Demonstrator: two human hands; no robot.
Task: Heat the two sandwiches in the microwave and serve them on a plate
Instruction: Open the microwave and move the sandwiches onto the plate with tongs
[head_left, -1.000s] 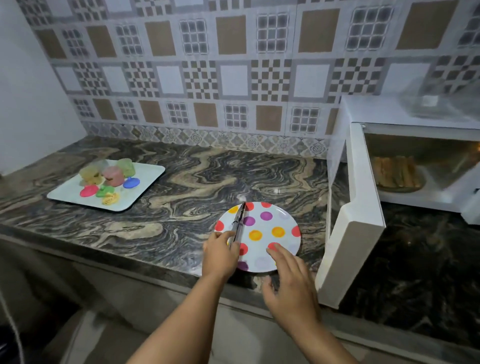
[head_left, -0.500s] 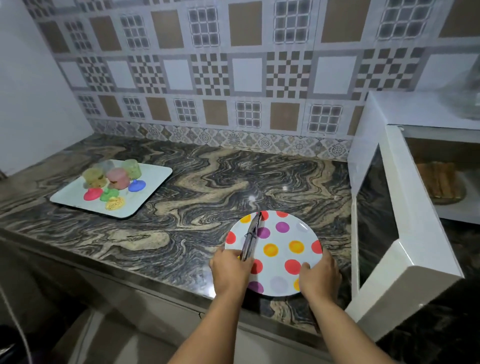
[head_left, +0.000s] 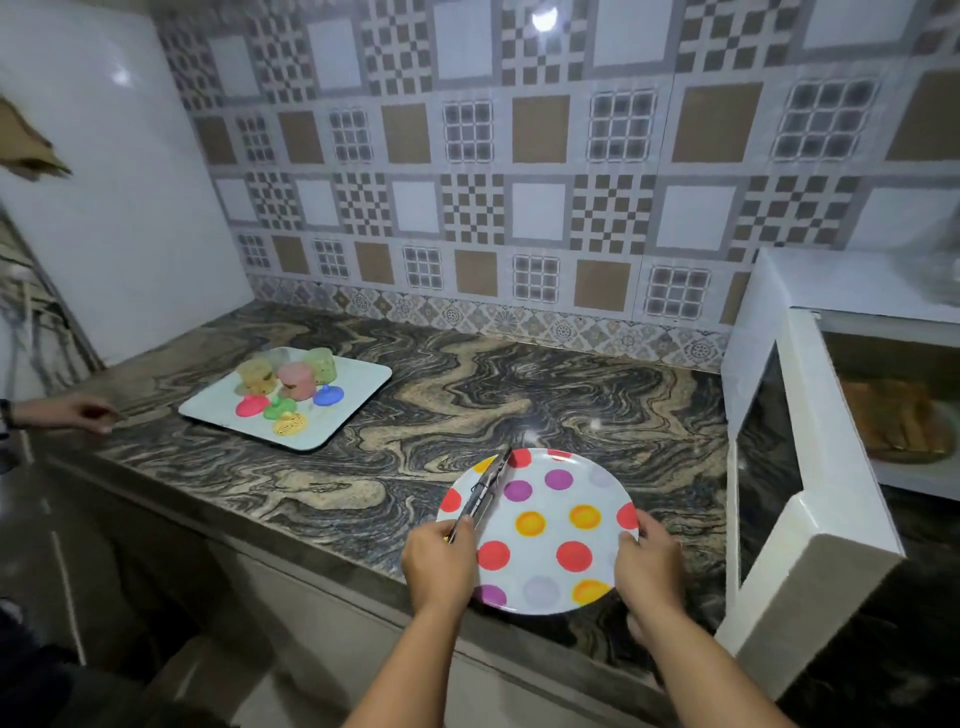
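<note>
Polka-dotted white plate (head_left: 550, 525) on the bench (head_left: 363, 467); left hand (head_left: 439, 564) grips tongs (head_left: 480, 496), right hand (head_left: 649, 566) grips its rim.

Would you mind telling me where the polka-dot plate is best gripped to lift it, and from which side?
Grip the polka-dot plate at its thin rim, from opposite sides. It lies flat at the countertop edge, so fingers can probably slip under the rim there. The right hand already holds the right rim; the left hand holds the left, also pinching the tongs lying across the plate.

One head-worn view looks forward and down across the counter (head_left: 322, 483) — hands near, tiled wall (head_left: 519, 182) far.
</note>
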